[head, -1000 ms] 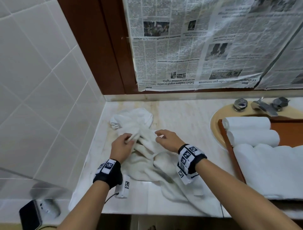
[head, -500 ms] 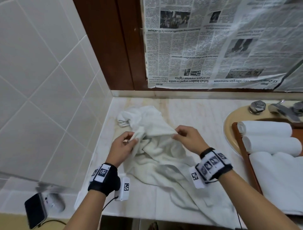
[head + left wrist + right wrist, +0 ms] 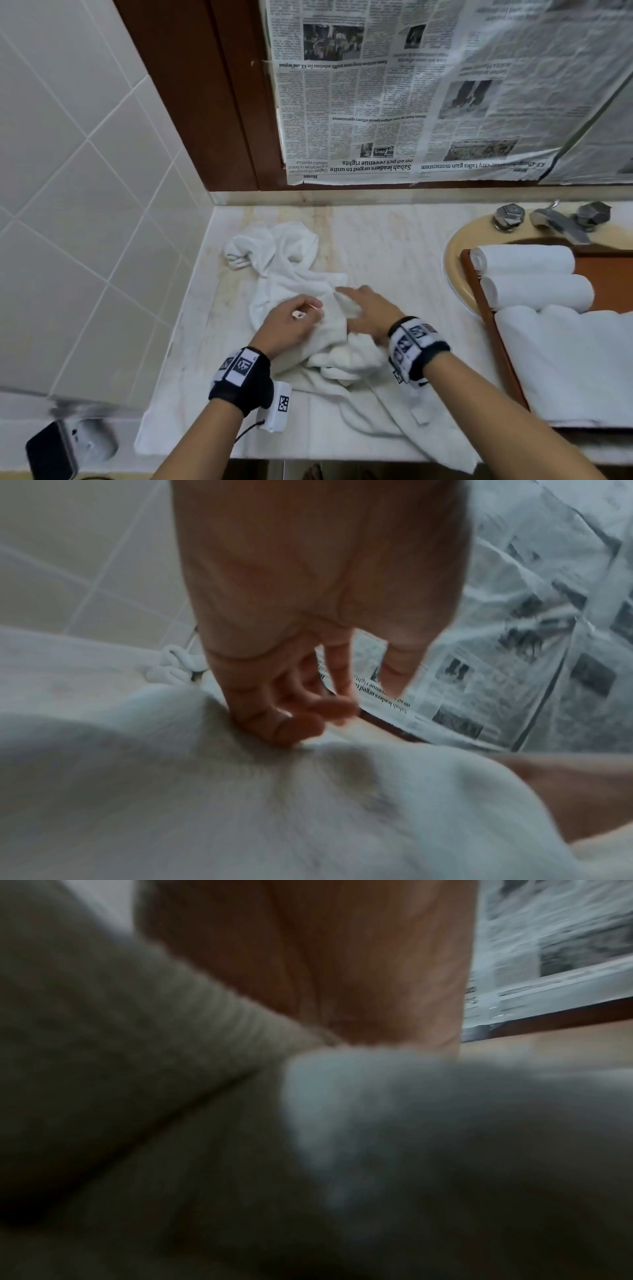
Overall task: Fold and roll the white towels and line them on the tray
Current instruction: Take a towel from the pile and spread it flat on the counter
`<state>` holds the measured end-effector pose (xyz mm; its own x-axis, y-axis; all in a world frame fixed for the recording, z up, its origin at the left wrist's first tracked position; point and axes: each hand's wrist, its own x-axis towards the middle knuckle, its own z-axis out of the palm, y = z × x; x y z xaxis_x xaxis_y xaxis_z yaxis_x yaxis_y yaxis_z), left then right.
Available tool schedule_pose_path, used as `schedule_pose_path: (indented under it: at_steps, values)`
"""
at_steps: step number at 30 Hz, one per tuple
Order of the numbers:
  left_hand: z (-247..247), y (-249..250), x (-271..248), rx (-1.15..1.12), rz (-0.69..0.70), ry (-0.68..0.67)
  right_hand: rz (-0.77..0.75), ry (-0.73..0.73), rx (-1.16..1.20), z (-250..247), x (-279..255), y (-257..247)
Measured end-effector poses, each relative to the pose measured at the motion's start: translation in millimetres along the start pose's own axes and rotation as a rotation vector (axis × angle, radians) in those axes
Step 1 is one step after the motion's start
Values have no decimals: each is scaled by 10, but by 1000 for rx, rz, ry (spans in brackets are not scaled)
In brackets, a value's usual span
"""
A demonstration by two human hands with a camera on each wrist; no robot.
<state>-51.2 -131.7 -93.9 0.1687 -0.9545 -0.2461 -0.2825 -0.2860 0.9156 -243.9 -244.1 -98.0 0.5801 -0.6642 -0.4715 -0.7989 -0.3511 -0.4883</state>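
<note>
Now that the crumpled towel (image 3: 294, 287) is lowered from its lift, your left hand (image 3: 291, 323) pinches it while your flat right hand (image 3: 368, 313) presses, ready to spread it for folding.

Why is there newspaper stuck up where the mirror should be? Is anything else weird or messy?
The newspaper hangs upside down on the wall above the counter. The tray sits over the sink, near the tap. The loose towel is crumpled, one end drooping over the counter's front edge. Nothing looks spilled or broken.
</note>
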Motion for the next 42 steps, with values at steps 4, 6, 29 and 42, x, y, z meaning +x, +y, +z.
schedule_pose_path:
  at_steps: [4,6,29,42]
  values:
    - [-78,-218,362,413,27,138,20,25,-317,199,52,-53]
    - [-87,-312,483,593,-23,84,11,58,-245,219,56,-4]
    - [-1582,-832,1303,776,-246,382,-52,409,393,-19,-65,309]
    - [-95,-29,585,353,-77,-279,316,188,324,-39,-72,608]
